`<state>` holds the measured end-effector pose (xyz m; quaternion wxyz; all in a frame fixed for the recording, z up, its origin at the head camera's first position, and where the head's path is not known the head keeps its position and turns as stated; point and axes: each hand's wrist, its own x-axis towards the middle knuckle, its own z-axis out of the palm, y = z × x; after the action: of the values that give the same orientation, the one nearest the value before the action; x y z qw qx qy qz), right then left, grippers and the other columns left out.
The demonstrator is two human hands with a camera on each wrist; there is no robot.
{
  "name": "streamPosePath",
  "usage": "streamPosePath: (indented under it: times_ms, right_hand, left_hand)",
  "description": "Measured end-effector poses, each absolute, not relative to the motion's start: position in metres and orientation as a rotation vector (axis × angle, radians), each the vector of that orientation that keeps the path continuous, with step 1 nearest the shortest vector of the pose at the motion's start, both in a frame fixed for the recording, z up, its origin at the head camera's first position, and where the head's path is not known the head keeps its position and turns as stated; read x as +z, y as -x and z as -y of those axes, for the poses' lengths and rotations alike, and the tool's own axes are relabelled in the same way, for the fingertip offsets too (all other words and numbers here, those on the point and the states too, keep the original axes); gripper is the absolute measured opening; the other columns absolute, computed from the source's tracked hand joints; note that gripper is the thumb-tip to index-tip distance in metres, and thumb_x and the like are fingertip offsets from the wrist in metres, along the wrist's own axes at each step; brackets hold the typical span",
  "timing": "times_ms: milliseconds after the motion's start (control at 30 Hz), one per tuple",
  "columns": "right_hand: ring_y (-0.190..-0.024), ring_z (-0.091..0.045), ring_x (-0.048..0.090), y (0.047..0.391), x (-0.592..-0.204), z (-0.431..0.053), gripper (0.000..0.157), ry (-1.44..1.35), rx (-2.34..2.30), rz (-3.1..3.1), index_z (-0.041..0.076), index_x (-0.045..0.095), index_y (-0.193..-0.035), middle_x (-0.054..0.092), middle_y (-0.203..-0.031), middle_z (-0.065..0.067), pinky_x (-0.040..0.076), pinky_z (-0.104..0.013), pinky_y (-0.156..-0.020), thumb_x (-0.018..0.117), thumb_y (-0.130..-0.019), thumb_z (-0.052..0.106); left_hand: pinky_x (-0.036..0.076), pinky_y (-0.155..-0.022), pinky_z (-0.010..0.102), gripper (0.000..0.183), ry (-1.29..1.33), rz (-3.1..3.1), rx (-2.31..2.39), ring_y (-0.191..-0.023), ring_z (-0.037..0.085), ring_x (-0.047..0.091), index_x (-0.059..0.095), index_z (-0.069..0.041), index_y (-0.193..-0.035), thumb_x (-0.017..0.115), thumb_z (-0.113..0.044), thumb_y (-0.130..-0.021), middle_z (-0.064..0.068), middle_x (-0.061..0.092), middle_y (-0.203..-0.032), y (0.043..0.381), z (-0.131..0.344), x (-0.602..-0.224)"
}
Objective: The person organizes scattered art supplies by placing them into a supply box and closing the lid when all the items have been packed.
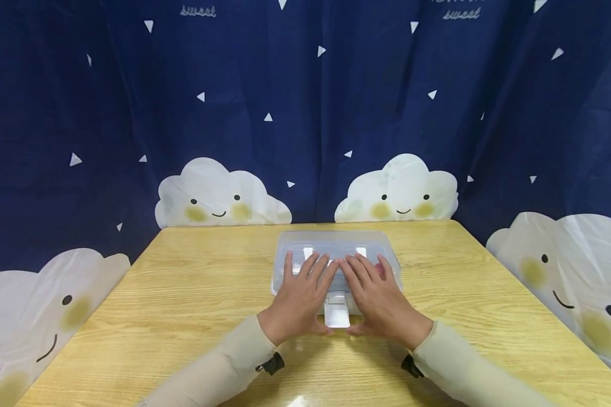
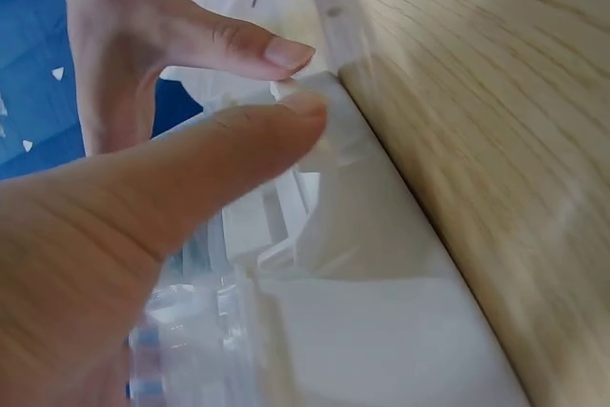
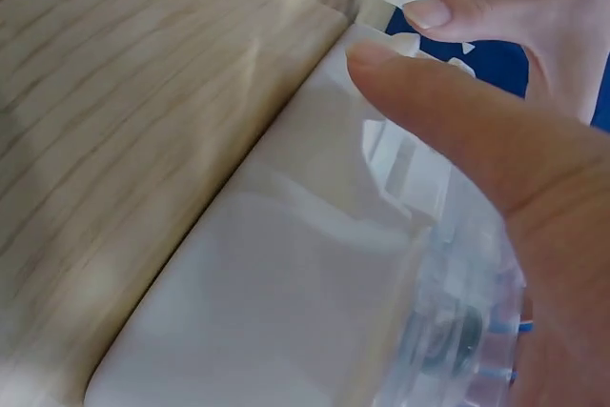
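A white plastic box with a see-through lid [image 1: 335, 239] rests on the table, its long side towards me. From its front sticks out a white latch flap [image 1: 336, 315], tilted away from the wall. My left hand [image 1: 299, 301] lies over the lid's left half with straight, spread fingers, and my right hand [image 1: 381, 302] mirrors it on the right. Both thumbs meet the flap's lower corners; the left wrist view shows the left thumb [image 2: 238, 154] at the flap's edge. Beneath the lid something reddish shows beside the right fingers; its kind is unclear.
The wooden table [image 1: 193, 282] stretches to both sides of the box. Behind it hangs a dark blue curtain [image 1: 295, 85] printed with white triangles and smiling clouds. Dark wrist straps [image 1: 271, 364] show under the pale sleeves.
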<state>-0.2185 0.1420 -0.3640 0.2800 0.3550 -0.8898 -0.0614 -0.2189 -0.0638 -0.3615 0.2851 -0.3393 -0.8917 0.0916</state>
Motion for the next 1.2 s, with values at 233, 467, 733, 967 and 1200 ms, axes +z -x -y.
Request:
streamPosePath:
  times_ms: [233,467,733,967,1200]
  right_hand:
    - [-0.129,-0.037,0.024,0.22,-0.368,-0.141,0.136,-0.949,-0.16,2.37,0.001,0.016,-0.142,0.028,-0.141,-0.019,0.012,-0.063,-0.102,0.07,-0.04,0.074]
    - [-0.13,-0.035,0.023,0.218,-0.362,-0.143,0.131,-0.97,-0.092,2.437,0.003,0.015,-0.143,0.027,-0.142,-0.017,0.011,-0.062,-0.102,0.073,-0.045,0.068]
    - [-0.13,-0.033,0.025,0.216,-0.352,-0.148,0.107,-1.074,0.059,2.463,0.005,0.019,-0.142,0.028,-0.142,-0.015,0.012,-0.063,-0.1,0.068,-0.064,0.06]
    - [-0.127,-0.028,0.029,0.217,-0.342,-0.149,0.087,-1.108,0.148,2.46,0.007,0.027,-0.14,0.034,-0.139,-0.011,0.016,-0.062,-0.098,0.061,-0.075,0.054]
    - [-0.124,-0.025,0.034,0.216,-0.337,-0.145,0.075,-1.046,0.241,2.519,0.009,0.035,-0.136,0.038,-0.135,-0.008,0.015,-0.061,-0.099,0.063,-0.077,0.048]
  left_hand:
    - [0.014,-0.094,0.072,0.135,0.867,2.387,0.308,-0.13,0.034,0.026,0.016,-0.006,-0.143,0.063,-0.081,-0.041,0.016,0.03,-0.142,0.218,0.061,-0.365]
    - [0.017,-0.092,0.072,0.129,0.904,2.419,0.264,-0.129,0.035,0.027,0.018,-0.005,-0.142,0.065,-0.077,-0.046,0.016,0.032,-0.14,0.216,0.062,-0.358]
    - [0.013,-0.094,0.072,0.111,1.0,2.594,0.116,-0.132,0.034,0.021,0.014,-0.007,-0.143,0.069,-0.061,-0.063,0.015,0.026,-0.144,0.212,0.066,-0.341]
    - [0.013,-0.095,0.071,0.091,1.068,2.644,0.023,-0.133,0.032,0.022,0.017,-0.009,-0.143,0.062,-0.051,-0.077,0.014,0.025,-0.146,0.211,0.071,-0.328]
    - [0.015,-0.097,0.068,0.079,0.99,2.746,-0.049,-0.132,0.027,0.026,0.029,-0.012,-0.141,0.065,-0.045,-0.078,0.007,0.03,-0.144,0.212,0.066,-0.317]
